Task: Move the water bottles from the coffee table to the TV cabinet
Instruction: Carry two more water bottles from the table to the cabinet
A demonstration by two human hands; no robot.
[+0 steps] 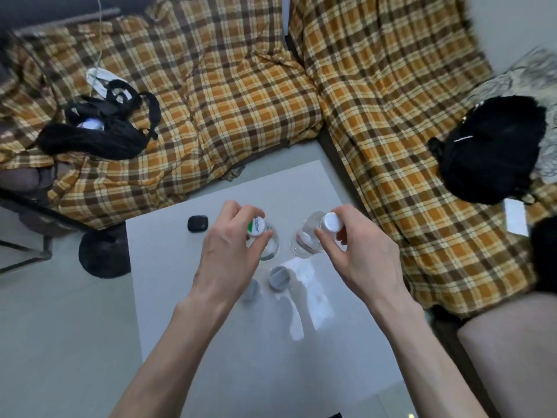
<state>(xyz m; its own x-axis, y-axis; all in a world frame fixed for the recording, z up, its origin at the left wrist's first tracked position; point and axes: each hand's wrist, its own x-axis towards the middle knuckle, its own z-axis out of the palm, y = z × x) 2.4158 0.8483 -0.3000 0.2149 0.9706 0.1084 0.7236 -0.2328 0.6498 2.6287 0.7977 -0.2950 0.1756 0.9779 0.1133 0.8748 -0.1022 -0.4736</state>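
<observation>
**Both bottles in hand, lift coming up**

Forearms are filling the bottom of my view, both reaching out over the white worktop [168, 297]. So right now I'm sitting at the pick-up step: each hand is closing on a bottle at the neck, and neither one looks properly off the surface yet, though from straight above I honestly can't tell if they're already a hair up.

Left hand [229, 254] is curling its fingers and thumb around the top of the left bottle [269, 247], right under the white cap with the green print. Right hand [352, 254] is doing the same to the right bottle [307, 241], thumb and fingers pinching round its plain white cap. That one is leaning a bit toward the middle. Both are clear plastic, standing near each other in the far half of the worktop, not touching as far as I can see.

Next move, my guess: lift both straight up, then turn and carry them to the TV cabinet, which isn't anywhere in view. Holding by the caps means they could swing, so keeping it slow seems smart.

Other stuff: a small black case [197, 223] is lying just left of the left hand, and the plaid sofa [241, 101] is wrapping round the far side.
</observation>
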